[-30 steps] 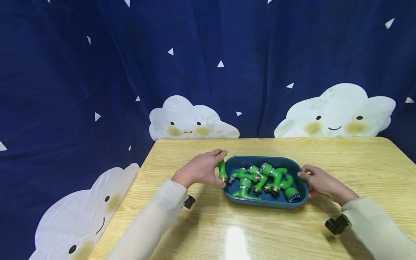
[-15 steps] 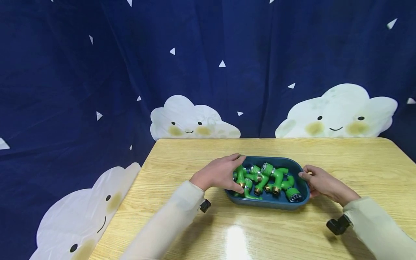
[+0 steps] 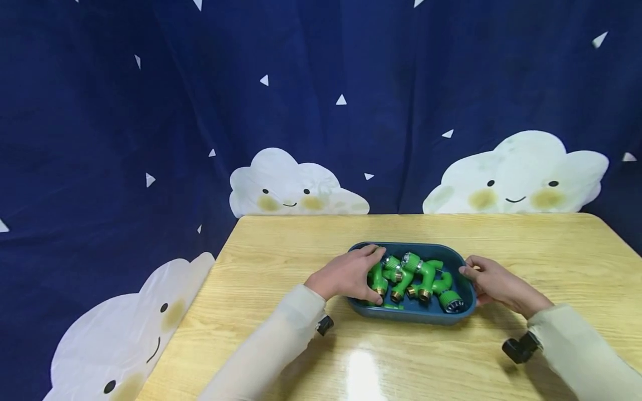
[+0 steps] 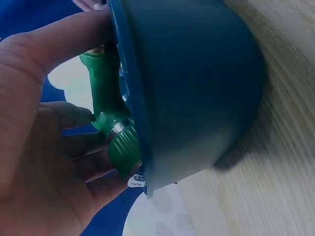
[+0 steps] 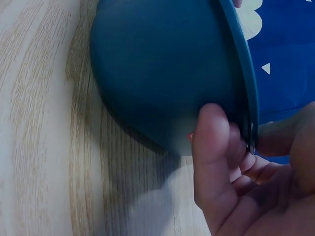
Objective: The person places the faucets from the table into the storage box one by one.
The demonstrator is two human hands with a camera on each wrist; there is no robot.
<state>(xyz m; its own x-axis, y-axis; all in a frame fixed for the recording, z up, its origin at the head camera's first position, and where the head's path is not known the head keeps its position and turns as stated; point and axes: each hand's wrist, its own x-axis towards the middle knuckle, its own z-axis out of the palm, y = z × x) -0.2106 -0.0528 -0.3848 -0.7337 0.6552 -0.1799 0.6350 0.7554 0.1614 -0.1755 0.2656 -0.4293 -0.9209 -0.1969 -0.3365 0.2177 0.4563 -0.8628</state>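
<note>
A dark blue oval tub (image 3: pixel 416 317) sits on the table, holding several green taps (image 3: pixel 426 273) with brass ends and ribbed knobs. My left hand (image 3: pixel 348 273) reaches over the tub's left end and holds one green tap (image 4: pixel 106 83) between thumb and fingers. In the left wrist view the tap's knob lies right at the tub's rim, and the thumb is by its brass end. At the opposite end my right hand (image 3: pixel 501 285) pinches the rim, thumb on the inner side and fingers (image 5: pixel 211 142) against the outer wall. The left hand hides some of the taps.
The tub stands on a light wooden table (image 3: pixel 301 345). A dark blue curtain (image 3: pixel 321 111) with white clouds and triangles hangs behind the table and along its left side. A small black camera (image 3: pixel 521 346) is strapped to the right wrist, another to the left.
My left hand has moved right with the green tap, from outside the tub's left end to over and into it, lower among the other taps. The right hand stays on the rim.
</note>
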